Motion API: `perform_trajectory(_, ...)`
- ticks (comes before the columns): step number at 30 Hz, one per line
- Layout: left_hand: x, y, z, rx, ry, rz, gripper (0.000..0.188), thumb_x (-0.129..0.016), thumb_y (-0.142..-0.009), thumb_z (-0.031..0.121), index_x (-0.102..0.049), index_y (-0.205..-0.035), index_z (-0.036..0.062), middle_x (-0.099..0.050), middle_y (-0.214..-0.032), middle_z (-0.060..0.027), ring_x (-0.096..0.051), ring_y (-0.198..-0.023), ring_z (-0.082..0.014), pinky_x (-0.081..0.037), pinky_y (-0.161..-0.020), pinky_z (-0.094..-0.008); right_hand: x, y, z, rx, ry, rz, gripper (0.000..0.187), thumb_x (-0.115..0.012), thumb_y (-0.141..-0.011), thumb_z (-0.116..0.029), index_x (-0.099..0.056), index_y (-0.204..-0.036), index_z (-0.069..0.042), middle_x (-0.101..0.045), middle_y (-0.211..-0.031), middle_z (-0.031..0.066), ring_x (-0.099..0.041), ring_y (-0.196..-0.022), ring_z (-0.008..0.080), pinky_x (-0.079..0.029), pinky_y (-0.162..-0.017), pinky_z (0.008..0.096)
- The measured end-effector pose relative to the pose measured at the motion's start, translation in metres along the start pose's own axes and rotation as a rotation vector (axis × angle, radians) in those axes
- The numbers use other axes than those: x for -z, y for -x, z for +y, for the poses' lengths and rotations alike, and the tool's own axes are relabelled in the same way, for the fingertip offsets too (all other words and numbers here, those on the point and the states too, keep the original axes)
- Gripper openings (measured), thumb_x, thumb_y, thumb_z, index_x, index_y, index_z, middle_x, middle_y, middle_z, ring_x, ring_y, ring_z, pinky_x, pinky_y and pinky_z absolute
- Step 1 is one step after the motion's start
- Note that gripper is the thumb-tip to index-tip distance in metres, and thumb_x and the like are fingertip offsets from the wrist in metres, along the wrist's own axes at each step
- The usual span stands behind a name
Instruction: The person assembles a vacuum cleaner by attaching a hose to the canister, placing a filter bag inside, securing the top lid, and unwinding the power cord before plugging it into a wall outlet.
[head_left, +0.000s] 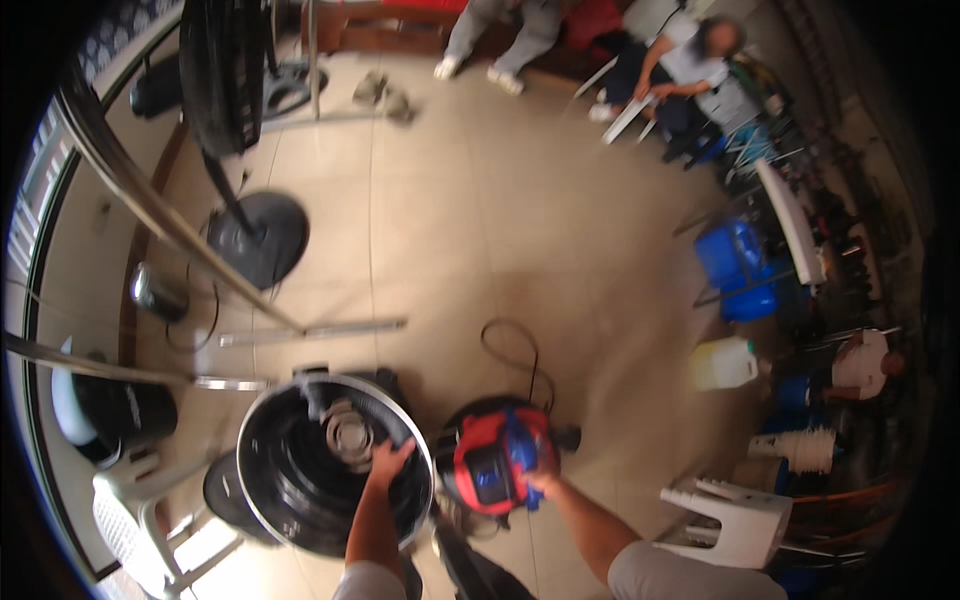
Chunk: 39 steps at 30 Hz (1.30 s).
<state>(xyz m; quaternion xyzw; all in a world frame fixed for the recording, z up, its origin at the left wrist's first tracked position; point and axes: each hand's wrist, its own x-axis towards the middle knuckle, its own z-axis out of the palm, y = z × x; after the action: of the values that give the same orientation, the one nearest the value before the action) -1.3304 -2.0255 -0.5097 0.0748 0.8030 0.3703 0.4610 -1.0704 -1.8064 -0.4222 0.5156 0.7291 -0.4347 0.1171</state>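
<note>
Forearms (590,522), left hand (391,461) splayed in drum (283,488), right (542,476) touching red machine (493,453)

Round black tub (285,470): gleaming glossy
Red-and-blue domed machine (487,448) right of tub: looking plastic
Silvery tube (180,233) beyond tub: shining metallic

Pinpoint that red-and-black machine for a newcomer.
On the beige tiles stands a wide, round, black tub. Right of it, the right hand touches the rounded red-and-black machine. Its red top and blue handle distinguish it from the tub.
</note>
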Motion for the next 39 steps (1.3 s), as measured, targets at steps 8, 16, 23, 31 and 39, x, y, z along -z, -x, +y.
perform_trajectory(8, 0.030, 0.040, 0.027, -0.123, 0.162, 0.016, 0.051, -0.065, -0.066, 0.039, -0.060, -0.091, -0.0056, -0.057, -0.096, -0.0211, -0.052, -0.096, -0.0292, -0.036, -0.089, -0.0327, 0.005, 0.018, 0.009, -0.150, 0.130, -0.004, 0.101, -0.074, -0.051, -0.021, -0.016, -0.131, -0.003, -0.028, -0.130, 0.0179, -0.029, -0.121, 0.0255, -0.026, -0.099, 0.0281)
perform_trajectory(16, 0.120, 0.173, 0.105, -0.205, 0.364, -0.190, 0.024, -0.049, -0.076, 0.011, -0.055, -0.099, 0.0140, -0.052, -0.098, -0.0145, -0.052, -0.076, -0.0360, -0.042, -0.065, -0.0453, -0.008, 0.022, 0.009, -0.252, 0.224, 0.077, 0.094, -0.074, -0.052, -0.026, -0.023, -0.127, -0.001, -0.036, -0.124, 0.0188, -0.036, -0.116, 0.0271, -0.031, -0.095, 0.0301)
perform_trajectory(23, 0.155, 0.210, 0.141, -0.203, 0.396, -0.097, 0.027, -0.051, -0.075, 0.024, -0.055, -0.097, 0.0094, -0.054, -0.093, -0.0121, -0.052, -0.077, -0.0300, -0.042, -0.067, -0.0407, -0.017, 0.041, 0.007, -0.303, 0.260, 0.109, 0.089, -0.074, -0.052, -0.030, -0.029, -0.123, 0.001, -0.043, -0.119, 0.0196, -0.042, -0.111, 0.0285, -0.035, -0.093, 0.0318)
perform_trajectory(31, 0.174, 0.251, 0.184, -0.208, 0.400, -0.072, 0.042, -0.053, -0.074, 0.039, -0.055, -0.096, 0.0041, -0.056, -0.089, -0.0092, -0.052, -0.078, -0.0230, -0.042, -0.070, -0.0353, 0.016, 0.076, 0.015, -0.363, 0.205, 0.086, 0.084, -0.072, -0.053, -0.035, -0.034, -0.119, 0.000, -0.047, -0.115, 0.0200, -0.047, -0.107, 0.0292, -0.039, -0.089, 0.0351)
perform_trajectory(39, 0.224, 0.288, 0.210, -0.357, 0.297, -0.069, 0.053, -0.048, -0.078, 0.050, -0.056, -0.089, -0.0013, -0.058, -0.082, -0.0082, -0.053, -0.076, -0.0168, -0.042, -0.069, -0.0296, 0.029, 0.102, 0.026, -0.271, 0.050, 0.009, 0.054, -0.068, -0.054, -0.026, -0.054, -0.101, -0.003, -0.060, -0.090, 0.0161, -0.058, -0.087, 0.0264, -0.045, -0.075, 0.0330)
